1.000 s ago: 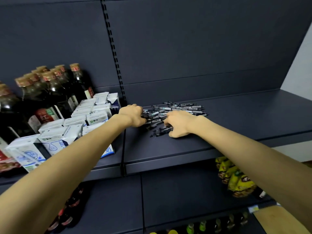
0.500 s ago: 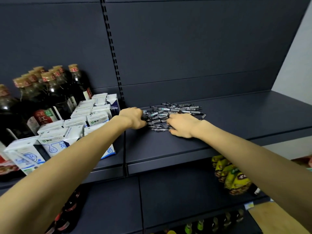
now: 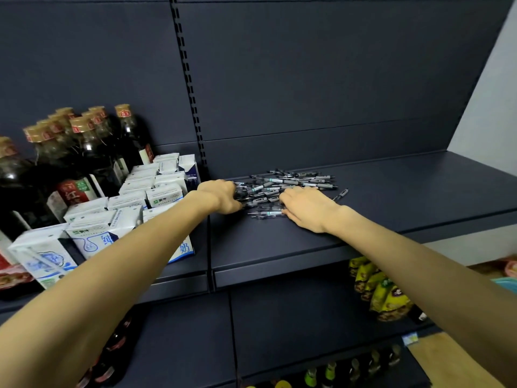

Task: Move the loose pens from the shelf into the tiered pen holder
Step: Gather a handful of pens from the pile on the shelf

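A heap of pens lies on the dark shelf near its back wall. The left hand, at the heap's 9 o'clock, grips several pens with curled fingers. The right hand, at 5 o'clock, rests on the pens with fingers bent; whether they grasp any is unclear. At far 9 o'clock stand milk cartons printed "纯" and "奶", and dark bottles, one labelled "红".

Heap of loose grey-and-black pens flat on dark shelf
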A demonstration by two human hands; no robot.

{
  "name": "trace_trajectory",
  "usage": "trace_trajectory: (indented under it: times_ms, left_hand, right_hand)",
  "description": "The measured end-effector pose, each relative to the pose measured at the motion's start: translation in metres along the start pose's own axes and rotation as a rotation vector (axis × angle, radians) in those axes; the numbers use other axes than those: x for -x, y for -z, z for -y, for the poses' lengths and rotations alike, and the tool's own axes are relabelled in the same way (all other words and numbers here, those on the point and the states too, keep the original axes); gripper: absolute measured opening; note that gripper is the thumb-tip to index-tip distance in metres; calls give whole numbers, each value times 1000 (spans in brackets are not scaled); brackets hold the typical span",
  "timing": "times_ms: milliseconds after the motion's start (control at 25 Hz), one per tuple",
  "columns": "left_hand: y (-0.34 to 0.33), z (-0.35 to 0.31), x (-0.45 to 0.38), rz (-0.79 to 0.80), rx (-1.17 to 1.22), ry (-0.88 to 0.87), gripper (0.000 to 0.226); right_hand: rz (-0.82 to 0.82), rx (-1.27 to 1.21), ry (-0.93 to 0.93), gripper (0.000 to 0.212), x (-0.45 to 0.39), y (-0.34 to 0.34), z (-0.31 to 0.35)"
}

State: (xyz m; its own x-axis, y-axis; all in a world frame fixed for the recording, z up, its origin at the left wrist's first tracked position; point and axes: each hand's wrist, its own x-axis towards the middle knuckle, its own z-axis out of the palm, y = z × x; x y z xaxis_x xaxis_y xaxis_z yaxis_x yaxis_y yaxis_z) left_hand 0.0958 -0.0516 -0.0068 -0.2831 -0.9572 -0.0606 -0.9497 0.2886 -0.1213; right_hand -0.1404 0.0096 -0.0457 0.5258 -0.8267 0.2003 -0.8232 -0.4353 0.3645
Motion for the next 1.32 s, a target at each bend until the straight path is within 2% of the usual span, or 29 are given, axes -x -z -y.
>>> trace_trajectory:
  times_ms: [240, 440, 640, 720, 760, 880, 1000, 1200, 1320]
  left_hand:
    - [-1, -5, -4, -4, 22, -29, 49]
    - [1, -18, -6, -97, 69, -80, 60]
    - [6, -43, -3, -138, 26, -94, 48]
    - [8, -59, 0, -137, 45, 35, 39]
    - [9, -69, 1, -89, 94, 131, 43]
    - [10, -95, 3, 173, 283, 345, 75]
    - [8, -117, 7, 359, 488, 514, 91]
    - [14, -139, -5, 300, 692, 627, 99]
    - [12, -139, -15, 237, 841, 707, 91]
  right_hand:
    - [-91, -58, -71, 23, 13, -8, -8]
    - [-131, -99, -256, 21, 28, -9, -42]
    - [-109, -174, -319, 24, 41, -23, -87]
    - [-119, -211, -301, 24, 42, -29, -98]
    - [-133, -226, -278, 24, 43, -32, -104]
    - [-182, -254, -188, 23, 40, -37, -114]
    - [-212, -293, -150, 22, 40, -37, -121]
    - [-232, -311, -119, 20, 47, -42, -132]
    - [-224, -324, -144, 22, 44, -45, -139]
